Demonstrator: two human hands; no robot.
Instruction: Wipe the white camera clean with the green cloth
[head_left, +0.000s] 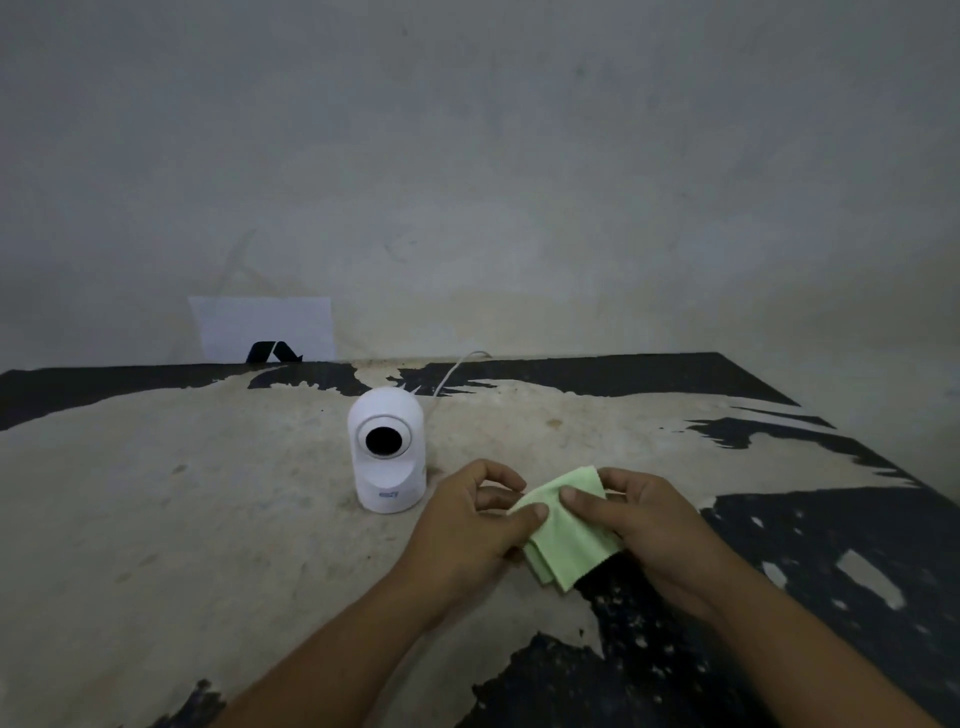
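white camera (388, 457) | upright, just left of two-hand grip | green cloth (569, 530)

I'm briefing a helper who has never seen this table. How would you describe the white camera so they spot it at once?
Start at the worn table, its black coating peeled to pale patches. Near its middle, left of the two hands folding the green cloth, stands the white camera. It is the only upright thing there: a rounded white body with a black round lens and a white cable running back toward the wall.
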